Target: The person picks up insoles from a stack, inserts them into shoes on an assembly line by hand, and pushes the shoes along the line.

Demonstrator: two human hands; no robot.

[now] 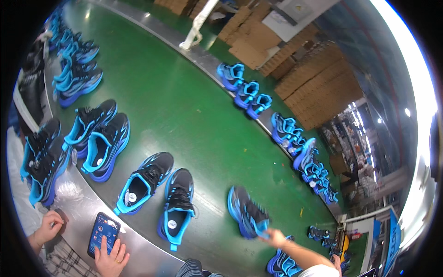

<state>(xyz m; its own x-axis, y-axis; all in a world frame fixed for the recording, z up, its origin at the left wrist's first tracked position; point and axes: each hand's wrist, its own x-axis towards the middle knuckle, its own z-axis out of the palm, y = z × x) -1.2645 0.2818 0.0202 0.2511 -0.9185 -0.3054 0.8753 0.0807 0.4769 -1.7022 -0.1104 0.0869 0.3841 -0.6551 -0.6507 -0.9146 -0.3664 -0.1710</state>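
My right hand [110, 259] lies with its fingers spread, the index finger on the screen of a dark smartphone [99, 229]. That phone rests on the metal rim [143, 251] of a green work surface. Beyond it, my left hand [50, 227] has its fingers curled in, and nothing shows in them. A pair of black and blue sneakers stands just past the phone: a left one [159, 168] and a right one [179, 196]. Another person's hand [276, 238] grips a blurred sneaker [247, 213] by its heel, farther right.
More sneakers [108, 150] stand to the left, some on the rim beside clear plastic. A row of sneakers [251, 94] lines the far metal rail. Stacked cardboard [318, 87] and a white post [198, 25] stand beyond. A co-worker's white sleeve [319, 271] enters at lower right.
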